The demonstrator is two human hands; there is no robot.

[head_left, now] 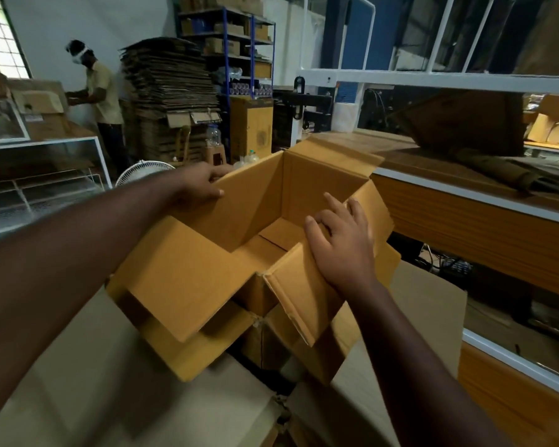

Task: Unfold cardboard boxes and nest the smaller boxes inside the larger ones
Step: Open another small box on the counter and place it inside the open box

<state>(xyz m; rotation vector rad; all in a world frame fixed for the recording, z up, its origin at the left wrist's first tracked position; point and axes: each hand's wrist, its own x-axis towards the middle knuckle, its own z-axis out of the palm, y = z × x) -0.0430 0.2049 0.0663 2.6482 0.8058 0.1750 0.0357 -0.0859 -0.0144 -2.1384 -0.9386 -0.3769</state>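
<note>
An unfolded yellow-brown cardboard box (265, 201) stands open in the middle, its flaps spread outward. It sits inside a larger yellow-brown box (188, 356), whose flaps show below it. Both rest in a big pale box (78, 366) that fills the lower view. My left hand (204, 182) grips the inner box's far-left top edge, thumb inside. My right hand (342, 240) lies flat with fingers spread on the near-right flap (297, 295), pressing it at the box's rim.
A tall stack of flat cardboard sheets (171, 85) stands at the back, beside blue shelving (226, 59) with cartons. Another person (100, 95) works at the back left. A white-framed bench (465, 195) with cardboard on it runs along the right. A fan (142, 171) sits behind the box.
</note>
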